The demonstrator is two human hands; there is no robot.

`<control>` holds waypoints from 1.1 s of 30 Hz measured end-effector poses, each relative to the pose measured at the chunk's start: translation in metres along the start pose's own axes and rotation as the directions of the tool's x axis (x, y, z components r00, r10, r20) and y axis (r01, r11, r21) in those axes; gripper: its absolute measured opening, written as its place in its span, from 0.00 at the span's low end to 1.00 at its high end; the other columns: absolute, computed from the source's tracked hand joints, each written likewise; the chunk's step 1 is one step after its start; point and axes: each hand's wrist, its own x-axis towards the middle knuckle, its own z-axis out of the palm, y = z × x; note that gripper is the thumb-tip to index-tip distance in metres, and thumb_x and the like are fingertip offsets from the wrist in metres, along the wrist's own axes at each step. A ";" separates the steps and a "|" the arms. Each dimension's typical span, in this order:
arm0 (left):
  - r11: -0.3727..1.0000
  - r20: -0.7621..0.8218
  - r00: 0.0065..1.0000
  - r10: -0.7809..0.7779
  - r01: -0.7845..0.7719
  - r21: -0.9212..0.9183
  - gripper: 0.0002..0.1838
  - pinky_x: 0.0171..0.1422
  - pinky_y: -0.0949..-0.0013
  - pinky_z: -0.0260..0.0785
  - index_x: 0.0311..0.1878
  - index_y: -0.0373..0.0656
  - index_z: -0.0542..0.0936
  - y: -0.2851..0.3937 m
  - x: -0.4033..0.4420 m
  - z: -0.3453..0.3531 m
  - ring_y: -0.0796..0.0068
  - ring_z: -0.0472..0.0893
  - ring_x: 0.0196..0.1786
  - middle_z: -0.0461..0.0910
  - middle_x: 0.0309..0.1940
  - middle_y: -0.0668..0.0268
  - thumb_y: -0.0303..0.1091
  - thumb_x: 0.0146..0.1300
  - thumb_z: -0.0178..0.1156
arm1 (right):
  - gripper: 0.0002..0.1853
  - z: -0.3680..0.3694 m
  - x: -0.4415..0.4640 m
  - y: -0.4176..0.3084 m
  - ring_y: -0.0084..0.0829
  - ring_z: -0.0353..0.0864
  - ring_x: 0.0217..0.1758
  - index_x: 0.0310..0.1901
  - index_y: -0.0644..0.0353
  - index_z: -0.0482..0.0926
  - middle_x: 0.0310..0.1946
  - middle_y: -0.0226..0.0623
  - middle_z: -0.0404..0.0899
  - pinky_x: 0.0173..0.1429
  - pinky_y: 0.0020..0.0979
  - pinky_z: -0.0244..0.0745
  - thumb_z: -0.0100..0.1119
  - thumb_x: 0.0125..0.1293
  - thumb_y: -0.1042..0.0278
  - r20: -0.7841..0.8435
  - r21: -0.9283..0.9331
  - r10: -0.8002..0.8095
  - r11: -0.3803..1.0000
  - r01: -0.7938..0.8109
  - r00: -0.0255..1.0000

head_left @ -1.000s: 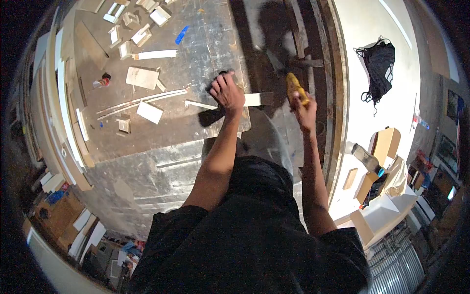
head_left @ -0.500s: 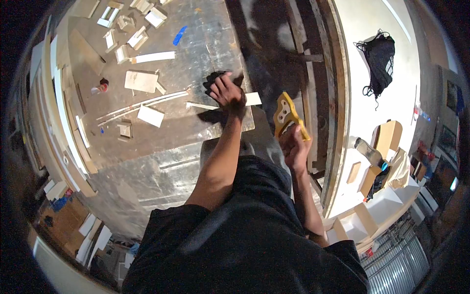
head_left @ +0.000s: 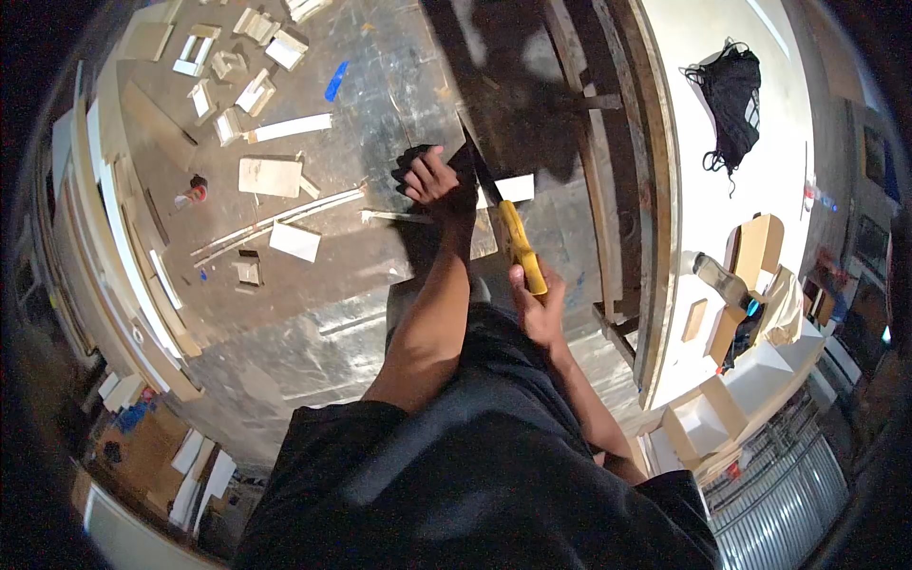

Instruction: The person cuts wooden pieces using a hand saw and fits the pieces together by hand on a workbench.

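My right hand [head_left: 540,306] is wrapped round the yellow handle of a handsaw [head_left: 518,242]. Its dark blade points away and lies beside a pale wood strip [head_left: 513,190] that sticks out past the edge of the wooden worktop [head_left: 380,85]. My left hand [head_left: 432,178] presses down near that edge with its fingers curled; a dark shape lies under and beside it, too shadowed to name. A thin pale offcut [head_left: 394,217] is on the worktop just left of my left wrist.
Small wooden pieces [head_left: 255,93], a flat pale block [head_left: 271,178], blue tape [head_left: 335,82] and long thin strips [head_left: 275,226] lie to the left. Rightward, beyond wooden beams [head_left: 655,190], a white surface [head_left: 703,209] holds black netting [head_left: 731,104], a bottle [head_left: 717,277] and boxes [head_left: 703,423].
My right hand has brought the saw from the right to the wood strip, its blade now near the worktop edge. My left hand remains at the edge of the worktop.
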 end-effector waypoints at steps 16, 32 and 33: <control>0.999 0.215 0.976 0.013 -0.006 -0.033 0.18 0.54 0.54 0.57 0.53 0.57 0.81 0.005 0.007 -0.020 0.58 0.70 0.52 0.74 0.47 0.65 0.40 0.57 0.64 | 0.15 0.019 0.017 -0.057 0.17 0.64 0.33 0.43 0.66 0.77 0.28 0.21 0.67 0.34 0.26 0.59 0.61 0.74 0.59 0.069 -0.087 0.053 0.995 -0.047 0.996; 0.997 0.203 0.977 0.059 -0.049 -0.053 0.20 0.56 0.53 0.57 0.54 0.57 0.80 0.005 0.006 -0.024 0.57 0.71 0.54 0.74 0.50 0.65 0.40 0.55 0.67 | 0.22 0.011 0.010 -0.055 0.19 0.62 0.32 0.42 0.65 0.79 0.26 0.21 0.67 0.34 0.29 0.59 0.63 0.75 0.48 0.068 -0.176 0.116 0.979 -0.103 0.991; 0.994 0.192 0.975 0.112 -0.109 -0.025 0.19 0.55 0.53 0.58 0.54 0.56 0.80 0.001 0.001 -0.028 0.58 0.71 0.54 0.74 0.50 0.65 0.38 0.57 0.65 | 0.23 0.011 0.007 -0.053 0.19 0.63 0.31 0.41 0.65 0.78 0.26 0.22 0.67 0.34 0.29 0.59 0.63 0.75 0.47 0.072 -0.180 0.102 0.980 -0.087 0.992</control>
